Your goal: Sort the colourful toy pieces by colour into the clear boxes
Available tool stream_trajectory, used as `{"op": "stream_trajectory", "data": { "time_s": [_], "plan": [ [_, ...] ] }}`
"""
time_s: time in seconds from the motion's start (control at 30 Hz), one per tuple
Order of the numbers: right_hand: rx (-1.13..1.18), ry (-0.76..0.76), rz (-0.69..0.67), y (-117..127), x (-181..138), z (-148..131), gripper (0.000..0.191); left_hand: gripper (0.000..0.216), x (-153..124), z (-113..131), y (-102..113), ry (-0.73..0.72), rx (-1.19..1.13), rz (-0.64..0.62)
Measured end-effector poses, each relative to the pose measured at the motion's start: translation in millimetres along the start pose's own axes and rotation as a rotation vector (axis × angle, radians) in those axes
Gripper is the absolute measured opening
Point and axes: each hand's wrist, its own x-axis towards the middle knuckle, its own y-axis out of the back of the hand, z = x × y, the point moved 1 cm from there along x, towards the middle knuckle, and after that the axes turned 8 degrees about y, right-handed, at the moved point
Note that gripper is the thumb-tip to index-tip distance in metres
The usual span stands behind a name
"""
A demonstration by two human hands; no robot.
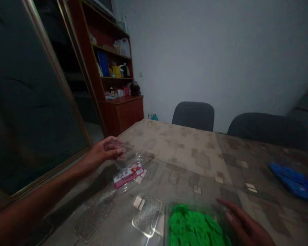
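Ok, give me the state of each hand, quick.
Left hand: closed, pinching the edge of the clear plastic pack.
Right hand: open, fingers laid against the tub of green pieces.

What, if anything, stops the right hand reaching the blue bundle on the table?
Likely yes, it can reach: the right hand lies by the clear box of green pieces, and only open table separates it from the blue bundle.
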Motion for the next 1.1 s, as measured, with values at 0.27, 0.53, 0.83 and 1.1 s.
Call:
{"op": "stream_trajectory", "data": {
  "time_s": [0.27,0.53,0.83,1.1],
  "plan": [
    [0.066,-0.011,0.039,-7.9,-8.8,-19.7,0.051,0.056,-13.9,-7.6,-83.6,0.118,-0.128,-0.238],
    [0.159,-0.070,0.017,-8.4,-11.8,-22.0,0.058,0.046,-43.7,-22.5,-130.3,0.198,-0.201,-0.515],
    [0.168,-0.127,0.133,-1.3,-8.9,-35.9,0.055,0.052,-49.7,-21.1,-140.1,0.235,-0.150,-0.712],
    [-0.003,-0.106,0.173,25.2,2.4,-47.9,0.061,0.057,-27.3,-1.6,-146.0,0.200,-0.244,-0.538]
  ]
}}
